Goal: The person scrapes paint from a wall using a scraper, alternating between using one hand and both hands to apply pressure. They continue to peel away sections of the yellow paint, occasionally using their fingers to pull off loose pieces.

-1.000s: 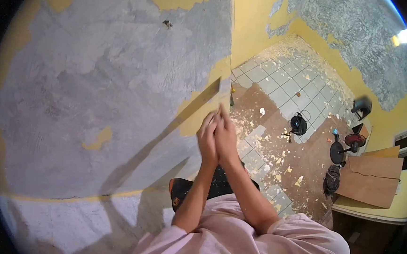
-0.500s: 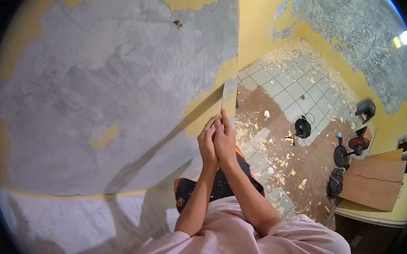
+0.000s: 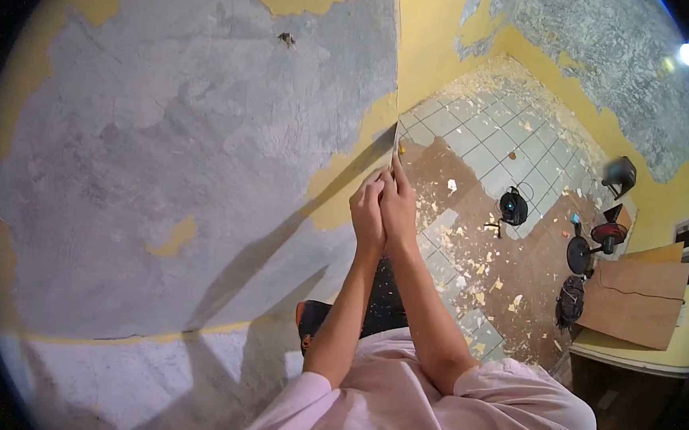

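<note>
My left hand (image 3: pixel 368 213) and my right hand (image 3: pixel 398 209) are pressed together, wrapped round the handle end of a thin scraper (image 3: pixel 396 145). Its blade lies nearly edge-on at the corner edge of the wall (image 3: pixel 205 149). That wall shows bare grey plaster with remaining patches of yellow paint (image 3: pixel 337 189), one of them just left of my hands. The handle is hidden by my fingers.
Paint flakes litter the partly tiled floor (image 3: pixel 485 145) on the right. A black round device (image 3: pixel 513 206), a fan (image 3: pixel 608 237), a black bag (image 3: pixel 570 301) and a brown board (image 3: pixel 634 303) stand there. A small hole (image 3: pixel 286 39) marks the upper wall.
Both hands have moved up and slightly right with the scraper. Its blade has turned from showing a flat face to nearly edge-on at the wall corner. The view has shifted a little.
</note>
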Demonstrator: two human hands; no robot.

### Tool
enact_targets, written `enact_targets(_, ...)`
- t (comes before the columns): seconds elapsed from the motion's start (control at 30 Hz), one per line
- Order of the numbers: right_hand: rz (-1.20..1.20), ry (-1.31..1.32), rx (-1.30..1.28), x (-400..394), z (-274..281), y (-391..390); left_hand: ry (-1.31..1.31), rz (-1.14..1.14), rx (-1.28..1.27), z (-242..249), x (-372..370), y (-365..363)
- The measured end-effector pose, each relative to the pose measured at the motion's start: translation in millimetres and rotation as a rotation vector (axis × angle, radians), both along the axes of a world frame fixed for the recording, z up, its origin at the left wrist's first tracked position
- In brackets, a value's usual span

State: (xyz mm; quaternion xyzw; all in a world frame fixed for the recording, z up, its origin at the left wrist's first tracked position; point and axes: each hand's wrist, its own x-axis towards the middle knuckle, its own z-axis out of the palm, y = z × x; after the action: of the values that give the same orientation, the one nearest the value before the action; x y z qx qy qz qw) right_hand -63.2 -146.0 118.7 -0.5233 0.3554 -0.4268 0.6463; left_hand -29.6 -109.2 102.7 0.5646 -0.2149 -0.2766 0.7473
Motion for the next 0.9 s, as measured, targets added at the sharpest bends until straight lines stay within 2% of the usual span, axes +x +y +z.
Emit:
enact_targets(0.07, 0.054, 0.037, -0.003, -16, 1, 10, -0.033, 0.032, -0.01, 2, -10, 2)
enact_targets(0.13, 0.106, 0.05, -0.035, -16, -5, 18, -0.086, 0.121, -0.132, -2, -21, 16)
enact_targets(0.2, 0.13, 0.029, -0.03, -12, -11, 23, -0.128, 0.111, -0.028, -6, -12, 21)
enact_targets(0.33, 0.127, 0.076, 0.088, -10, 2, 37, -0.063, 0.062, -0.05, -4, -6, 34)
enact_targets(0.4, 0.116, -0.083, 0.207, -9, 6, 41, -0.023, 0.064, -0.018, 7, -10, 38)
enact_targets(0.43, 0.121, -0.092, 0.196, -7, -2, 43, -0.101, 0.119, -0.003, 4, -12, 42)
enact_targets(0.5, 0.062, -0.056, -0.058, -3, -13, 45, -0.098, 0.117, -0.06, 4, -8, 36)
enact_targets(0.53, 0.063, -0.063, -0.061, 0, -10, 43, -0.08, 0.112, -0.096, 4, -7, 37)
enact_targets(0.6, 0.107, 0.122, 0.008, -2, 2, 42, -0.033, 0.079, -0.008, 3, 2, 39)
enact_targets(0.67, 0.126, 0.127, 0.052, -6, 10, 49, -0.029, 0.065, -0.051, 4, 4, 44)
enact_targets(0.7, 0.122, 0.067, 0.035, -7, 6, 49, -0.148, 0.09, -0.04, 1, 1, 45)
enact_targets(0.73, 0.115, 0.006, 0.014, -8, 3, 48, -0.148, 0.092, -0.045, -2, -8, 48)
enact_targets(0.8, 0.154, 0.02, -0.077, -14, 0, 53, 0.036, 0.219, -0.274, 1, -18, 44)
enact_targets(0.83, 0.125, -0.001, -0.102, -9, -4, 50, -0.144, 0.275, -0.21, 0, -15, 40)
enact_targets(0.87, 0.099, -0.021, -0.118, -3, -11, 49, -0.147, 0.272, -0.209, -6, -3, 42)
enact_targets(0.9, 0.102, -0.017, -0.113, 1, -3, 51, -0.194, 0.2, -0.097, -16, 14, 46)
